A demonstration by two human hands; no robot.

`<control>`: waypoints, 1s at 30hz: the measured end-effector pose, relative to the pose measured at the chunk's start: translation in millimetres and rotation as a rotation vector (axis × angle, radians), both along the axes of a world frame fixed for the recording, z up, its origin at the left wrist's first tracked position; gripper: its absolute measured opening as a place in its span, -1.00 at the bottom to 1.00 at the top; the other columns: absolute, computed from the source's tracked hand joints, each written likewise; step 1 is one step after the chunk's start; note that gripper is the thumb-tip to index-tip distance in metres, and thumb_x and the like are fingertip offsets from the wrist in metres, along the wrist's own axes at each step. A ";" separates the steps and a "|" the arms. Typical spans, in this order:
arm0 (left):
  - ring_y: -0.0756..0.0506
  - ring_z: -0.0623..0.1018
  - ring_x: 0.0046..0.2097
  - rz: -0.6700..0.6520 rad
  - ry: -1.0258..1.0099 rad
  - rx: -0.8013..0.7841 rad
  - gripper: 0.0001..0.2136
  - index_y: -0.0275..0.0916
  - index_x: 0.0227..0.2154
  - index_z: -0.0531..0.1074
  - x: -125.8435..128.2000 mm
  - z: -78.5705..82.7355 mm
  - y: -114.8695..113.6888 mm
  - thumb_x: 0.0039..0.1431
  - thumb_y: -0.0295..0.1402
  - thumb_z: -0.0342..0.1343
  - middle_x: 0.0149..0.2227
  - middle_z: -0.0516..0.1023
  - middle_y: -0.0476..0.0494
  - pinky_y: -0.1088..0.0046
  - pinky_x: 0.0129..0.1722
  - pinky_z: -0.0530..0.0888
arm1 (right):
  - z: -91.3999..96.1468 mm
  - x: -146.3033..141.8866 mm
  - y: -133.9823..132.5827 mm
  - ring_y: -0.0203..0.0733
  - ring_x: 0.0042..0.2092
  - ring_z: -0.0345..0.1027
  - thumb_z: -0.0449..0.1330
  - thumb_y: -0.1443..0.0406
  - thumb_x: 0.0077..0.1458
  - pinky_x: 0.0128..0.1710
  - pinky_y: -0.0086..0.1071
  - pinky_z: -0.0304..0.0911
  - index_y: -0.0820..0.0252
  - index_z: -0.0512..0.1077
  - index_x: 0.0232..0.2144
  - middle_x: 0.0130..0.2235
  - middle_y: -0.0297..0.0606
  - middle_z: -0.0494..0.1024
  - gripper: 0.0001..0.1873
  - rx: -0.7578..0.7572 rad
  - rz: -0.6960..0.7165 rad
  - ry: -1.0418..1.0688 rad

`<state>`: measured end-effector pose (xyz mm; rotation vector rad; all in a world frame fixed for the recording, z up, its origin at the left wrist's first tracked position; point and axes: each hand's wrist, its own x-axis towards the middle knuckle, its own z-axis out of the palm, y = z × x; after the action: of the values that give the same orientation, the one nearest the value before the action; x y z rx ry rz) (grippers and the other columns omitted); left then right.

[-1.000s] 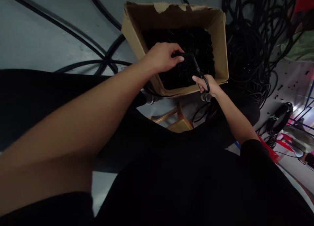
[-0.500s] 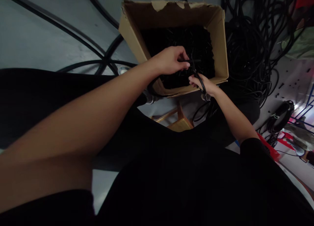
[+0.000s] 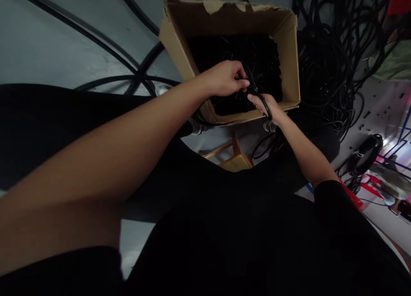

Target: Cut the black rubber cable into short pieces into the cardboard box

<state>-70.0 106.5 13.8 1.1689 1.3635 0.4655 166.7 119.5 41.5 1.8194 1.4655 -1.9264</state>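
My left hand (image 3: pixel 224 78) is pinched around a short length of black cable (image 3: pixel 240 78), which is partly hidden by the fingers, just above a brown cardboard box (image 3: pixel 226 16). Black-handled scissors (image 3: pixel 258 95) sit in my right hand (image 3: pixel 266 108), with the blades pointing up at the cable beside my left fingertips. Both hands are over the box's near side. Inside it lies a dense mass of black cable pieces (image 3: pixel 257 56). In this dim light, the exact cutting point cannot be made out.
A tangled heap of black cable (image 3: pixel 324 60) lies right of the box, and long black cables (image 3: pixel 96 43) cross the grey floor on the left. A wooden stool (image 3: pixel 236 162) stands below the box. A black coil (image 3: pixel 366 155) lies at the right.
My hands have drawn closer together over the box, with my left hand shifting right. The scissors now stand more upright against the cable.
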 end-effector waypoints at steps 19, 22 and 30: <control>-0.33 0.77 0.14 0.028 -0.036 -0.035 -0.61 -0.12 0.19 0.64 0.6 -20.1 -3.0 0.38 -0.16 0.46 0.00 0.86 -0.14 0.15 0.11 0.61 | 10.4 9.8 -0.9 -0.25 -0.53 0.34 0.80 -0.23 0.27 -0.55 -0.42 0.24 0.01 0.41 -0.34 -0.56 -0.48 0.38 -0.23 0.003 0.036 -0.094; -0.38 0.78 0.20 0.088 -0.116 -0.023 -0.58 -0.08 0.16 0.65 -1.6 -17.0 -1.5 0.30 -0.15 0.50 0.05 0.84 -0.17 0.10 0.12 0.62 | 8.7 7.9 -2.5 -0.23 -0.45 0.46 0.73 -0.17 0.41 -0.43 -0.42 0.41 0.02 0.42 -0.31 -0.49 -0.41 0.51 -0.32 0.006 -0.048 -0.080; -0.40 0.71 0.30 0.112 -0.097 -0.045 -0.44 -0.07 0.20 0.72 -7.7 -8.5 -0.4 0.24 0.02 0.66 -0.06 0.82 -0.13 -0.01 0.32 0.63 | 16.5 1.4 -4.0 -0.14 -0.18 0.61 0.74 -0.03 0.34 -0.09 -0.33 0.61 0.03 0.51 -0.21 -0.28 -0.34 0.68 -0.47 -0.060 -0.027 0.022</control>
<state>-77.7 106.1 5.3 1.0246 1.3530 0.5617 168.1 115.5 58.0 1.8075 1.3810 -1.9864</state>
